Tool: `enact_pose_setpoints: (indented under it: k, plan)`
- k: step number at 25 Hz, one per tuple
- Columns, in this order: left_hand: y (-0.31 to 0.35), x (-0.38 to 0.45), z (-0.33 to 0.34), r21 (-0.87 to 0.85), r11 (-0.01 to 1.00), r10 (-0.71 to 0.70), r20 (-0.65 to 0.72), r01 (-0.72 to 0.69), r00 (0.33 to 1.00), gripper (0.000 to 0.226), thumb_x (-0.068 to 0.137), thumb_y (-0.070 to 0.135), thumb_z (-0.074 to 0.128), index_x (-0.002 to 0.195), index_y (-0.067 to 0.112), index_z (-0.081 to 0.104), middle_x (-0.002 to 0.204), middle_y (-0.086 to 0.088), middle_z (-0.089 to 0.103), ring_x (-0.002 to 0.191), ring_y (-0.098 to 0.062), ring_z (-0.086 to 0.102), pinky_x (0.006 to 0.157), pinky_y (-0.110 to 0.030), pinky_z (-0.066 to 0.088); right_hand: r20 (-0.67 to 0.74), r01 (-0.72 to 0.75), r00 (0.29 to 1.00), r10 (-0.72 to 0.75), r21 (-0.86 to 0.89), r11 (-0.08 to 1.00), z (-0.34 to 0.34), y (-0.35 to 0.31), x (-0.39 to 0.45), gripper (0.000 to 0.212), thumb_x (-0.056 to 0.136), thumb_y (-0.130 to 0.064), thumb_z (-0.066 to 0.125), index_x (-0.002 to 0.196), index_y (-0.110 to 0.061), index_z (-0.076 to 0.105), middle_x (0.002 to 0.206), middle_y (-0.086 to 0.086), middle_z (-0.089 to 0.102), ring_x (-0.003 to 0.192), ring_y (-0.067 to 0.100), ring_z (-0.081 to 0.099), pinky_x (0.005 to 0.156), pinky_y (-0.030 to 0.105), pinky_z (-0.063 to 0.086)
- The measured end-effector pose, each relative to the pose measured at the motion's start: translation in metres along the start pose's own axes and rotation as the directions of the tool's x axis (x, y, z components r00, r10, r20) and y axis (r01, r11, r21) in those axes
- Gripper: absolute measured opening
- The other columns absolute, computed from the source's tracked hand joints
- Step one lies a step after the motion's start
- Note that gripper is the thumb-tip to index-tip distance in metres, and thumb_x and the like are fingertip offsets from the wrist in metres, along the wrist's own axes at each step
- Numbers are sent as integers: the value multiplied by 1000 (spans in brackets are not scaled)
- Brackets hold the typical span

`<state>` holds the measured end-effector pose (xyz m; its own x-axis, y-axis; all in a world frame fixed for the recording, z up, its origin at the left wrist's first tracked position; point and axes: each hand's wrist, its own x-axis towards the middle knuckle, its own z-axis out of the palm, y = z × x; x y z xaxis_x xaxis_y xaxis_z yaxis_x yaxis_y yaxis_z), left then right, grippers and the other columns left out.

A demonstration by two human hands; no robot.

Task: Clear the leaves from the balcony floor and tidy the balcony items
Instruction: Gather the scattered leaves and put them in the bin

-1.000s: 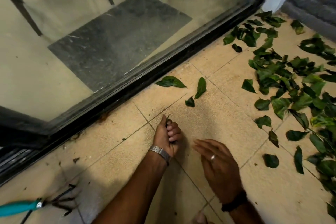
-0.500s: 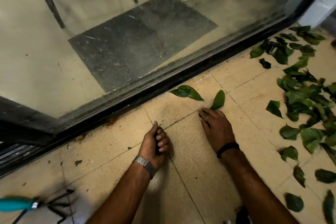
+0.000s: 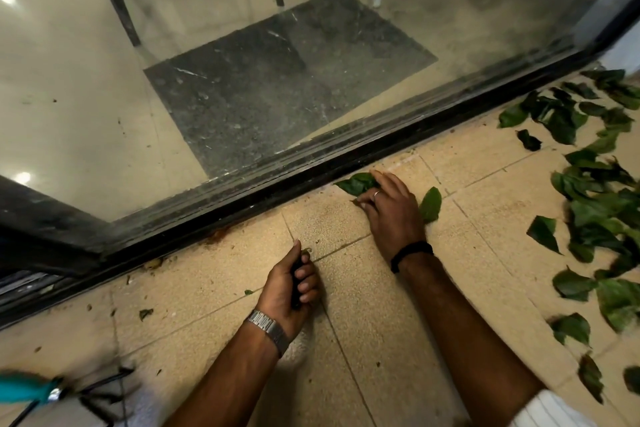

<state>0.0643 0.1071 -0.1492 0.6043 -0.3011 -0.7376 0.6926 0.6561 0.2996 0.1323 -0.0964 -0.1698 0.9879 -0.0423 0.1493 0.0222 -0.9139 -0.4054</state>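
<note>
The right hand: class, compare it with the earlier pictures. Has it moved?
Yes. The right hand has gone forward across the tiles toward the black door track and now rests on the leaf lying beside it.

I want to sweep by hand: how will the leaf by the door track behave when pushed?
The leaf under the right hand looks thin and curled, so probably light and floppy. On the gritty tile floor it should slide rather than roll, and may crumple.

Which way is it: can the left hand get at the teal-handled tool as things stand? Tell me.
Probably not cleanly. The left hand already grips leaves, so its fingers are taken, though bare floor lies between it and the tool.
</note>
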Motion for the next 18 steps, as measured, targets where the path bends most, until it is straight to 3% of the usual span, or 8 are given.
enact_pose_setpoints:
  k: [3, 6, 8, 10, 13, 15, 17, 18]
  plan:
    - [0, 1, 3, 20, 1000, -2, -1, 2, 1000, 33, 97, 40, 53, 73, 19, 49, 56, 8, 30, 40, -6, 26, 29, -18, 22, 86, 30, 996, -23, -78, 997, 13, -2, 4, 20, 97, -14, 57, 112, -22, 68, 144, 2, 55, 140, 22, 40, 111, 42, 34]
    - [-1, 2, 7, 61, 998, 6, -12, -5, 1000, 33, 98, 40, 52, 73, 19, 48, 55, 8, 31, 39, -5, 26, 30, -17, 22, -47, 129, 989, -139, -182, 975, 11, 2, -9, 19, 89, -13, 69, 104, -22, 73, 114, 0, 73, 120, 24, 59, 96, 42, 44]
    - [-3, 1, 8, 92, 996, 12, -15, -11, 1000, 33, 99, 40, 52, 74, 19, 48, 55, 8, 32, 39, -6, 27, 30, -17, 22, -96, 161, 978, -186, -224, 961, 7, 8, -28, 20, 82, -14, 77, 99, -24, 76, 109, -5, 75, 112, 23, 61, 89, 40, 43]
    - [-6, 0, 8, 124, 992, 19, -19, -16, 1000, 32, 99, 38, 52, 74, 19, 49, 56, 7, 32, 40, -6, 29, 31, -17, 23, -128, 169, 972, -196, -196, 966, 4, 13, -55, 25, 78, -11, 81, 100, -24, 77, 109, -7, 75, 104, 21, 62, 83, 37, 42]
    - [-10, 1, 9, 132, 991, 19, -18, -17, 1000, 30, 98, 37, 52, 74, 21, 48, 56, 7, 33, 39, -6, 30, 31, -17, 24, -165, 164, 970, -181, -114, 980, -4, 15, -91, 29, 74, -3, 83, 98, -17, 78, 100, -3, 76, 89, 21, 66, 73, 36, 52]
    - [-16, 1, 12, 163, 987, 3, -1, -2, 1000, 30, 99, 38, 51, 75, 21, 50, 56, 7, 34, 40, -6, 31, 32, -17, 24, -182, 77, 980, -78, -10, 997, -13, 10, -114, 23, 83, -6, 76, 104, -16, 77, 98, -1, 76, 87, 19, 67, 78, 31, 54]
    - [-24, 0, 17, 189, 982, -16, 16, 13, 1000, 30, 100, 39, 50, 78, 19, 54, 57, 6, 34, 40, -7, 31, 32, -17, 25, -220, -122, 963, 157, 163, 979, -29, -1, -136, 22, 91, -15, 71, 112, -18, 74, 99, -3, 74, 87, 9, 65, 83, 8, 43]
    - [-28, -2, 19, 199, 980, -26, 27, 20, 999, 32, 99, 40, 50, 78, 17, 55, 57, 6, 34, 41, -7, 31, 33, -17, 25, -263, -169, 938, 228, 227, 959, -38, -9, -145, 22, 91, -19, 72, 113, -18, 74, 99, -4, 73, 87, 4, 63, 85, 4, 40]
